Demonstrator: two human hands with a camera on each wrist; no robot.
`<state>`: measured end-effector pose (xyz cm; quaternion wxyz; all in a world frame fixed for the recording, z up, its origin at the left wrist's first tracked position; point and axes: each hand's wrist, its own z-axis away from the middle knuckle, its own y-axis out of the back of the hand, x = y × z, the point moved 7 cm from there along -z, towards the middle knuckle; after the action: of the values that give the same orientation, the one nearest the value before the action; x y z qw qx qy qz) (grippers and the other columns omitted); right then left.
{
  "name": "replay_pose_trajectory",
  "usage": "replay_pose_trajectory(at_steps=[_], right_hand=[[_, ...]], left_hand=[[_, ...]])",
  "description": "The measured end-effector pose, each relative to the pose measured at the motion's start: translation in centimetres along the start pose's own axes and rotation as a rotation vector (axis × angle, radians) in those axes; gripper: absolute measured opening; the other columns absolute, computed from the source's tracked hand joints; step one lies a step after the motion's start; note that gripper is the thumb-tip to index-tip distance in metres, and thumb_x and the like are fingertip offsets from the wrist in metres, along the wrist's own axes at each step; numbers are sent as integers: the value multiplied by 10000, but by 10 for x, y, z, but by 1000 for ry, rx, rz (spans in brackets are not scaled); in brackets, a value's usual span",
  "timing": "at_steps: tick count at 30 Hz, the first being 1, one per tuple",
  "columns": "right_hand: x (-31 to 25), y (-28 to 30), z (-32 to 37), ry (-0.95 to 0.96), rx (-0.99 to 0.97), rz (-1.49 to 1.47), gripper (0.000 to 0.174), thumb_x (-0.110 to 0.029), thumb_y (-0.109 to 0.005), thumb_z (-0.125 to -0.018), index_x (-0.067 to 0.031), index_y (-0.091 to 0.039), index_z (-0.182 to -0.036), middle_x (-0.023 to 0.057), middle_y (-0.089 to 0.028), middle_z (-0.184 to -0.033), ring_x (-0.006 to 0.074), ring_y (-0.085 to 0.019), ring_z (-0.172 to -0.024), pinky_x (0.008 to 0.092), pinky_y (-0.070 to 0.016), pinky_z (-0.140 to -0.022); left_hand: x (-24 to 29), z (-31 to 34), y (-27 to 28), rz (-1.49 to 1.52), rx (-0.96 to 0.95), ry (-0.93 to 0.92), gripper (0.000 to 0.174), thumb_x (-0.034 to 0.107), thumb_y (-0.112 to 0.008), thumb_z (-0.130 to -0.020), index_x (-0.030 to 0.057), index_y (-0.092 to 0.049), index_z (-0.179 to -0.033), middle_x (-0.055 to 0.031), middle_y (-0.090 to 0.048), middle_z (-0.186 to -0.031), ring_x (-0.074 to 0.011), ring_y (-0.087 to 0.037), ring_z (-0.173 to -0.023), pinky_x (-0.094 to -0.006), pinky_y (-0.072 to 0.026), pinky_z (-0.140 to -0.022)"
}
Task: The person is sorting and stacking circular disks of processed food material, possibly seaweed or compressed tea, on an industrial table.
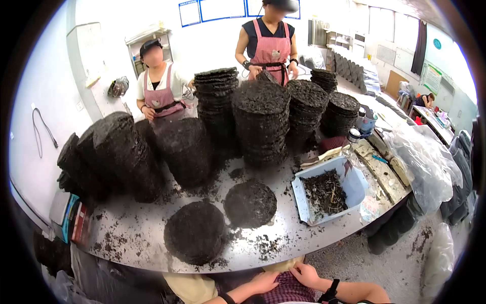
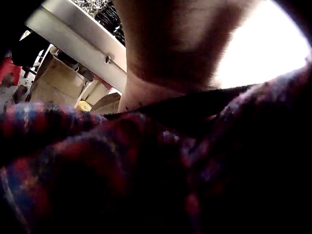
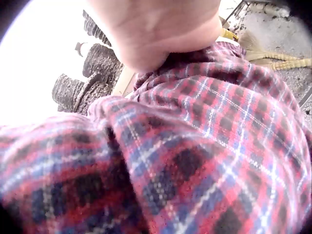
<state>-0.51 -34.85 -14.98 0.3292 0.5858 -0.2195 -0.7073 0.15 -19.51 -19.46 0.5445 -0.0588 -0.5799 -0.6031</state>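
Plainly, no writing here can be read: the blue-framed sheets (image 1: 212, 9) on the far wall are too small. Both my hands sit low at my lap, below the edge of the metal table (image 1: 131, 238), and meet on the plaid cloth (image 1: 287, 293). My right hand (image 1: 305, 275) lies with its fingers curled into a bunched fold of the cloth. My left hand (image 1: 264, 281) rests on it beside the right, but I cannot tell how its fingers lie. The nearest dark round cake (image 1: 195, 233) lies well apart on the table.
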Motion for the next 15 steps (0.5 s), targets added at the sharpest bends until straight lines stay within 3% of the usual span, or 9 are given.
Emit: replay_pose_trajectory(at_steps=[2,3,6,10,12,15], right_hand=[[7,-1,0,-57,-2,-66,311,-321,-611,-886,-27,-585,-787,166,-619,-661,342,-618,-610,429,-487,-570],[9,-2,-2,-37,5,-86,305,-322,-620,-882,-22,-584,-836,160,-639,-711,335,-634,-651,421,-495,-592],[11,-8,-10,42,72,-130,267,-291,-636,-879,-29,-582,-874,154,-640,-723,334,-627,-660,412,-496,-618],[2,-14,-17,17,-2,-110,287,-286,-646,-875,-9,-574,-895,149,-630,-739,326,-611,-678,400,-492,-655],[-1,-14,-16,68,34,-115,303,-293,-646,-877,-1,-570,-904,148,-629,-760,319,-607,-704,396,-488,-673],[5,-19,-16,1,-3,-105,332,-310,-649,-881,11,-587,-940,149,-643,-844,290,-616,-772,376,-491,-710]], left_hand=[[2,5,5,19,86,-102,425,228,-574,-866,16,-457,-1216,-237,-573,-1131,-399,-550,-1076,-475,-449,-893],[-4,3,2,21,-24,-31,466,272,-543,-904,7,-443,-1274,-235,-535,-1235,-377,-520,-1149,-472,-440,-934],[-8,7,10,18,28,40,428,272,-543,-894,8,-452,-1220,-255,-550,-1193,-409,-534,-1104,-483,-439,-918],[-11,17,21,-25,8,126,401,282,-530,-904,-4,-451,-1174,-239,-586,-1140,-413,-568,-1045,-489,-465,-882],[-13,21,23,-7,-58,177,502,290,-508,-912,-2,-393,-1304,-266,-556,-1206,-421,-532,-1119,-480,-434,-937],[-29,19,13,23,-15,149,505,308,-523,-910,-12,-429,-1289,-251,-558,-1214,-417,-530,-1123,-478,-431,-943]])
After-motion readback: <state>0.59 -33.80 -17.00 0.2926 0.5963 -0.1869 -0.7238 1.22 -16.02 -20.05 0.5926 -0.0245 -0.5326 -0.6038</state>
